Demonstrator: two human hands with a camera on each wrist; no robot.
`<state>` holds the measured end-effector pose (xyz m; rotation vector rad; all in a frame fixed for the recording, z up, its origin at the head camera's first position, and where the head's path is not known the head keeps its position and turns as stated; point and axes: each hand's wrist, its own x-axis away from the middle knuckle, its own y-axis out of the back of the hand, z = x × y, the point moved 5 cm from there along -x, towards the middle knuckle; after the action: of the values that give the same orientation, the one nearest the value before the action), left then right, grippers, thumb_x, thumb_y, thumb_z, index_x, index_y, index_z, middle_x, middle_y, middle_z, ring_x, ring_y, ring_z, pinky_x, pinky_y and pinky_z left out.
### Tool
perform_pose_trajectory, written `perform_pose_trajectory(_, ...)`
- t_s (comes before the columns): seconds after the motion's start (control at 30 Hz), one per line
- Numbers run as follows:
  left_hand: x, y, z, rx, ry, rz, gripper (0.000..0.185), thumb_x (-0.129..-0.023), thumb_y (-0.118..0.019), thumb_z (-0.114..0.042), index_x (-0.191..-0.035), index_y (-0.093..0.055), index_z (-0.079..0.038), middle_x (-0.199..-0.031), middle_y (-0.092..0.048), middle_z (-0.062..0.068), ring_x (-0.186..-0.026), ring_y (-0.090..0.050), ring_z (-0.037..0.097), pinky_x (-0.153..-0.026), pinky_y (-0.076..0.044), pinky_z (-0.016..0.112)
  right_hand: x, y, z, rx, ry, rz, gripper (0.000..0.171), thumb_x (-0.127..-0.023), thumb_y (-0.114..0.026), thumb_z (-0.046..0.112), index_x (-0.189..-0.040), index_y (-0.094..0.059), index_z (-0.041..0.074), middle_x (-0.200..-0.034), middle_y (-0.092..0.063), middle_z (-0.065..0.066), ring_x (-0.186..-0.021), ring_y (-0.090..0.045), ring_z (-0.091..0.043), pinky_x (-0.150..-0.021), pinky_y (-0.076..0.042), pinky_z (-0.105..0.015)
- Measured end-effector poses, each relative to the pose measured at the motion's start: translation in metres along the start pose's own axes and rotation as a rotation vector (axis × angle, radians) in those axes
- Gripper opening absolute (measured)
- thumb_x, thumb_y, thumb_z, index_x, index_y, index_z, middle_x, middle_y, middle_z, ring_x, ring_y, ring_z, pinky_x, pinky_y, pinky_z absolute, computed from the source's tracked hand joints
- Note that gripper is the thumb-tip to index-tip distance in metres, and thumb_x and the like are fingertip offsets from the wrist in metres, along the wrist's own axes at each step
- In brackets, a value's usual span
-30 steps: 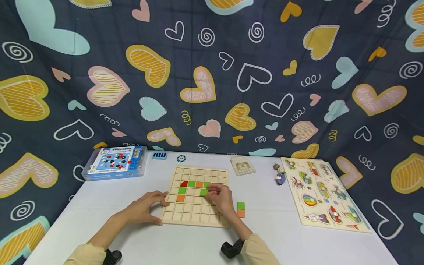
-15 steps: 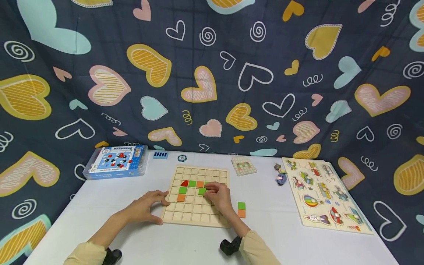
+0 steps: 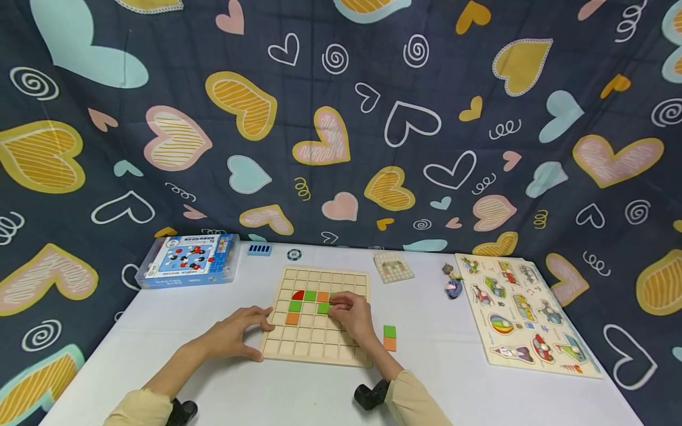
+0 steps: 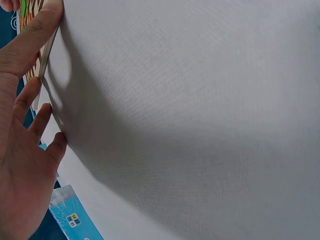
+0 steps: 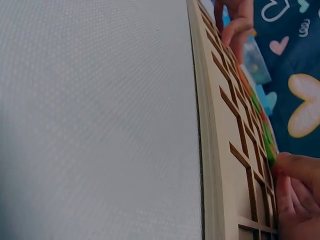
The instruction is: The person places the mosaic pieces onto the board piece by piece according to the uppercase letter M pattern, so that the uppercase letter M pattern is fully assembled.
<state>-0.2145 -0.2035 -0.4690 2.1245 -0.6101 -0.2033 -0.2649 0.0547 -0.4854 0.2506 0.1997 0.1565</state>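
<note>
— What's the setup over there?

— A white table (image 3: 453, 367) pushed against a dark cloth backdrop (image 3: 341, 118) printed with hearts and spirals, which wraps round the sides too. In the middle lies a wooden grid board (image 3: 314, 346), square cells, a few filled with coloured tiles.

— And the hands?

— The left hand (image 3: 237, 334) rests at the board's left edge, fingers fairly straight and touching the wood, gripping nothing. The right hand (image 3: 351, 316) lies over the board's right half, fingertips pinching a green tile (image 3: 322, 307) that sits in a cell just under an orange tile (image 3: 322, 296) (I can't tell whether it's fully seated).

— Anything else on the board?

— A red piece (image 3: 298, 294) and more green in the top filled row, another green and an orange below at the left.

— Around it?

— A green and orange pair (image 3: 389, 338) loose on the table just right of the board. Far left, a blue boxed set (image 3: 186, 260); behind the board, a small pattern card (image 3: 392, 267); at the right, a picture peg puzzle (image 3: 524, 313), well apart.
</note>
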Motion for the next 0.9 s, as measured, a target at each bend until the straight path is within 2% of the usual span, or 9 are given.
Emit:
perform_pose_trajectory(0.1, -0.001, 0.000, 0.000, -0.001, -0.006, -0.002, 0.043, -0.066, -0.084, -0.040, -0.103, -0.065, -0.027, -0.144, -0.046, 0.013, -0.125, -0.040, 0.040, -0.090, -0.037, 0.069, 0.000, -0.002, 0.002, -0.027, 0.009, 0.017, 0.023, -0.080, -0.070, -0.008, -0.103, -0.066, -0.009, -0.099, -0.069, -0.023, -0.087, -0.068, -0.033, -0.073, -0.055, -0.024)
perform_pose_trajectory(0.33, -0.001, 0.000, -0.001, -0.002, -0.012, 0.003, 0.044, -0.066, -0.084, -0.040, -0.103, -0.065, -0.027, -0.144, -0.045, 0.014, -0.125, -0.040, 0.041, -0.088, -0.038, 0.070, 0.013, 0.009, 0.042, -0.101, -0.025, 0.053, 0.024, -0.083, -0.064, -0.014, -0.106, -0.060, -0.018, -0.105, -0.062, -0.036, -0.095, -0.062, -0.048, -0.079, -0.054, -0.040)
perform_pose_trajectory(0.43, 0.000, 0.000, 0.000, -0.011, -0.012, 0.000, 0.044, -0.066, -0.083, -0.042, -0.104, -0.065, -0.027, -0.144, -0.045, 0.013, -0.125, -0.040, 0.041, -0.087, -0.038, 0.071, 0.013, 0.020, 0.032, -0.116, -0.026, 0.045, 0.026, -0.083, -0.065, -0.011, -0.108, -0.060, -0.016, -0.107, -0.063, -0.034, -0.096, -0.063, -0.044, -0.079, -0.055, -0.033)
perform_pose_trajectory(0.6, 0.000, -0.001, 0.002, -0.014, -0.018, -0.009, 0.045, -0.066, -0.083, -0.044, -0.104, -0.065, -0.028, -0.144, -0.046, 0.013, -0.125, -0.040, 0.042, -0.086, -0.039, 0.071, 0.017, 0.049, 0.010, -0.073, -0.033, -0.013, 0.026, -0.082, -0.068, -0.009, -0.107, -0.063, -0.011, -0.105, -0.066, -0.029, -0.091, -0.067, -0.033, -0.076, -0.055, -0.023)
perform_pose_trajectory(0.9, 0.001, 0.000, 0.001, -0.010, -0.020, 0.000, 0.045, -0.067, -0.082, -0.044, -0.104, -0.065, -0.028, -0.145, -0.044, 0.014, -0.127, -0.038, 0.042, -0.089, -0.038, 0.070, 0.046, 0.117, -0.006, 0.078, -0.128, -0.113, 0.023, -0.078, -0.071, -0.010, -0.100, -0.068, -0.004, -0.097, -0.070, -0.017, -0.083, -0.067, -0.022, -0.072, -0.054, -0.022)
